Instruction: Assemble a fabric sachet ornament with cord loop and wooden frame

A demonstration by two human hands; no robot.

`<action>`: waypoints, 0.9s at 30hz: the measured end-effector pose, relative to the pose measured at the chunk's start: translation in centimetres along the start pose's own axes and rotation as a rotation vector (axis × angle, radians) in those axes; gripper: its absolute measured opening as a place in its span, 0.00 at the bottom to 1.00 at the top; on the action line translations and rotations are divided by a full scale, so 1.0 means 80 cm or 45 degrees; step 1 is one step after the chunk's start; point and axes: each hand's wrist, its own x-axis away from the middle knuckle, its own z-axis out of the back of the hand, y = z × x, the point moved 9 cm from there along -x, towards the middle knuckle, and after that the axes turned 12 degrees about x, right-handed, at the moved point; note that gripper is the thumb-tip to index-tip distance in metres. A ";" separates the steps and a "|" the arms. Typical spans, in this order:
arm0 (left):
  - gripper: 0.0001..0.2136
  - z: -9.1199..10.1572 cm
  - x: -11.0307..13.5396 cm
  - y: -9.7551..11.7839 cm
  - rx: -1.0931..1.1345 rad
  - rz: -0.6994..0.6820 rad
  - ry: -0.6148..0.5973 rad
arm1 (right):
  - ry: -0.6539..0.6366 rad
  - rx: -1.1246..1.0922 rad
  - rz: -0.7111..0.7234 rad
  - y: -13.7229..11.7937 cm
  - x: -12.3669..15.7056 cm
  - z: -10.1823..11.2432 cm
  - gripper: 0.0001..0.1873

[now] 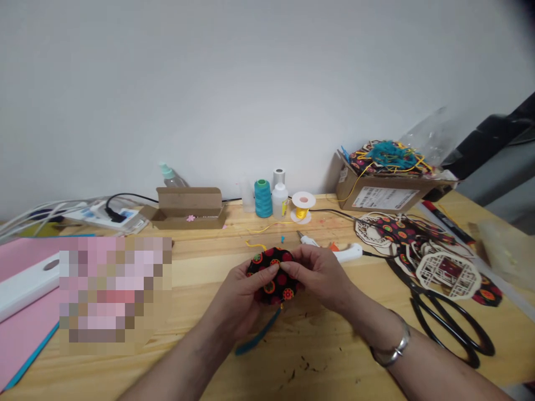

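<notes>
Both my hands meet at the table's middle around a small round fabric piece [273, 275], black with red and orange circles. My left hand [242, 298] grips its left side with the thumb on top. My right hand [320, 273] pinches its right edge with fingers curled; a silver bracelet [395, 348] sits on that wrist. A teal strip [257, 337] hangs from under the piece onto the wood. A short yellow cord [256, 244] lies just behind it.
A white glue gun [343, 253] lies right of my hands. Black scissors [447, 317], wooden lattice cutouts [447, 273] and patterned fabric pieces are at right. Thread spools [263, 197], a bottle [279, 200], two cardboard boxes [387, 192] stand at the back. Pink sheets [25, 328] lie at left.
</notes>
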 end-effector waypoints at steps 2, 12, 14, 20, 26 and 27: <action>0.09 0.001 0.001 -0.001 -0.008 0.002 0.005 | 0.087 0.167 0.073 -0.005 0.002 0.008 0.10; 0.09 0.000 0.006 -0.015 -0.090 0.029 -0.065 | 0.675 1.076 1.032 -0.087 0.058 0.017 0.08; 0.09 -0.003 0.006 -0.015 -0.123 0.035 -0.083 | 0.664 1.157 1.046 -0.087 0.058 0.012 0.08; 0.06 -0.011 0.011 -0.010 -0.254 0.011 -0.083 | 0.607 1.381 1.049 -0.086 0.056 0.002 0.10; 0.02 -0.016 0.013 -0.002 -0.398 -0.058 -0.109 | 0.579 1.518 1.105 -0.092 0.060 -0.008 0.12; 0.02 -0.016 0.013 -0.002 -0.423 -0.069 -0.117 | 0.576 1.535 1.125 -0.093 0.062 -0.010 0.12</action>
